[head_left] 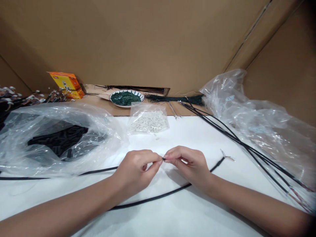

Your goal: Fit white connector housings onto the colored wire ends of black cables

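Note:
Near the middle of the table my left hand (138, 168) and my right hand (189, 164) meet fingertip to fingertip, both closed in a pinch. Between them shows a small dark piece (164, 159), mostly covered by the fingers; its kind is too small to make out. One length of black cable (98, 171) runs from the left edge and disappears behind my left hand. Another stretch of black cable (158, 197) curves under my right wrist and ends at the right in bare, splayed wires (227, 157).
A plastic bag of short black tubes (61, 140) lies left, a bag of small white pieces (149, 121) ahead. Behind are a plate of dark green bits (142, 95), a bundle of dark ties (177, 99) and an orange box (66, 84). Black cables (237, 140) and clear plastic (259, 115) lie right.

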A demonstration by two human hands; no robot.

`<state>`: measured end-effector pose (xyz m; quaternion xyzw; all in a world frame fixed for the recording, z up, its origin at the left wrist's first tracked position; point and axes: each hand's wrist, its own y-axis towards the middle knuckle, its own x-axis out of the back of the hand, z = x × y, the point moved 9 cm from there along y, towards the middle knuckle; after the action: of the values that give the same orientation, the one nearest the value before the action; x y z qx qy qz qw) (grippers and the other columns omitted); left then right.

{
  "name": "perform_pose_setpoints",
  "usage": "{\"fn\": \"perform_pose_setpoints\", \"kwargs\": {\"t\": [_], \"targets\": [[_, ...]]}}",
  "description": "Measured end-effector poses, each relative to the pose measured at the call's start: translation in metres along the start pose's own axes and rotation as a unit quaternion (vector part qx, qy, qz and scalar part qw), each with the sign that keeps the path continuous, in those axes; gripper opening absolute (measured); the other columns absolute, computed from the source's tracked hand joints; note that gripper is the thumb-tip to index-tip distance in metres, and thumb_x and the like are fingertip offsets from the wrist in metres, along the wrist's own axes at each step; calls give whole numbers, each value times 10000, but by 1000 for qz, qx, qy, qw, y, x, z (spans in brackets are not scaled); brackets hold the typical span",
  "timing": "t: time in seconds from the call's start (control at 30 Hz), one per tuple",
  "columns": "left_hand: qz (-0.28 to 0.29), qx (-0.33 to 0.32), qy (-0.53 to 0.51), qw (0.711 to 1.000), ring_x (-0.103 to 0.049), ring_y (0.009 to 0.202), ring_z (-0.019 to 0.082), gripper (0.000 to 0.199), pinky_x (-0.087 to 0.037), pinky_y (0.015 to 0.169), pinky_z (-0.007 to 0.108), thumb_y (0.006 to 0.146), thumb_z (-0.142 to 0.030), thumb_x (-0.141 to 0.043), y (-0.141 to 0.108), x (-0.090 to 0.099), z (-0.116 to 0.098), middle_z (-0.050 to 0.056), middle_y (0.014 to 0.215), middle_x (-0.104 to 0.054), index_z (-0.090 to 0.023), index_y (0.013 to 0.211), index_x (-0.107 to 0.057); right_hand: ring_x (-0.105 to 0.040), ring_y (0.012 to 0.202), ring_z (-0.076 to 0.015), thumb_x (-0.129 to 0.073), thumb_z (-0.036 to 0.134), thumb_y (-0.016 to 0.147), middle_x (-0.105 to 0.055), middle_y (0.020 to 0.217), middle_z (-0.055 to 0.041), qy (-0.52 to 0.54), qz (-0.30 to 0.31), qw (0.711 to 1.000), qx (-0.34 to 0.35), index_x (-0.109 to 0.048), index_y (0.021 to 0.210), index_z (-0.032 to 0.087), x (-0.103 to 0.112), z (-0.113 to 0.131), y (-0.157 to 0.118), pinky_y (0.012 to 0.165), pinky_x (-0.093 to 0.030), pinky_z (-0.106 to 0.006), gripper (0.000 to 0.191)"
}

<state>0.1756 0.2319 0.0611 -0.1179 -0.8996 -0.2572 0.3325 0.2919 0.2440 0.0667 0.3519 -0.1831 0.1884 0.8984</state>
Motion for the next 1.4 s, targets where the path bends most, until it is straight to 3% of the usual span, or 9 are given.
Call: {"fn": "perform_pose_setpoints", "kwargs": {"t": [0.27,0.4,0.5,0.6,0.87,1.03,1.2,1.27,1.4], "targets": [[21,-8,10,1000,-538,596,95,207,-384,575,207,859,-152,-480,-2,-5,4,-9,692,-651,-197,810,-676,-663,772,-124,-481,49,861,-679,833,-34,-82,41,992,84,-604,864,197,-5,11,0,672,-552,-217,193],[42,51,-14,998,-614,705,110,181,-418,643,208,867,-173,-475,-2,-8,14,-27,795,-695,-216,842,-650,-662,761,-116,-474,102,886,-685,836,-30,-105,45,990,84,-601,876,203,-7,9,0,663,-552,-209,162],[55,109,-39,992,-609,668,104,117,-411,612,203,858,-204,-490,-4,-11,21,-65,748,-688,-242,902,-592,-667,765,-120,-482,151,901,-691,832,-36,-103,49,988,99,-605,883,198,-8,13,-1,672,-554,-210,133],[64,135,-78,986,-601,663,102,181,-414,629,203,844,-210,-509,-6,-12,23,-88,715,-676,-263,1017,-496,-668,741,-111,-500,171,902,-697,837,-27,-103,52,987,110,-607,937,201,-8,19,0,663,-547,-192,116],[80,113,-158,978,-493,545,67,293,-393,504,207,894,-303,-418,-4,-5,6,17,978,-543,-255,1175,-351,-650,783,-144,-484,148,897,-687,835,-45,-150,73,973,156,-594,991,195,-16,30,-1,689,-536,-244,152],[91,93,-194,972,-437,579,65,191,-394,515,219,892,-272,-379,-5,-1,-6,66,1050,-468,-224,1073,-340,-640,797,-174,-502,115,865,-677,816,-57,-204,70,952,217,-580,942,184,-27,45,-3,809,-529,-334,130],[100,128,-295,942,-358,500,22,272,-356,489,217,858,-312,-404,-3,-4,1,30,1088,-366,-278,1090,-264,-655,717,-160,-515,151,880,-692,738,-25,-172,66,965,188,-624,899,203,-28,45,7,716,-541,-286,123],[128,161,-316,926,-399,505,28,306,-375,508,226,825,-285,-421,-2,-5,7,17,1059,-365,-275,1088,-264,-659,699,-151,-535,185,884,-704,750,-14,-140,66,974,164,-649,903,218,-26,39,10,683,-533,-270,121],[178,178,-136,958,-503,720,120,203,-398,609,228,813,-291,-458,-4,5,15,6,903,-490,-203,996,-459,-668,743,-157,-590,245,861,-713,813,-17,-103,29,991,82,-682,883,225,-14,18,12,689,-530,-264,97]]}}
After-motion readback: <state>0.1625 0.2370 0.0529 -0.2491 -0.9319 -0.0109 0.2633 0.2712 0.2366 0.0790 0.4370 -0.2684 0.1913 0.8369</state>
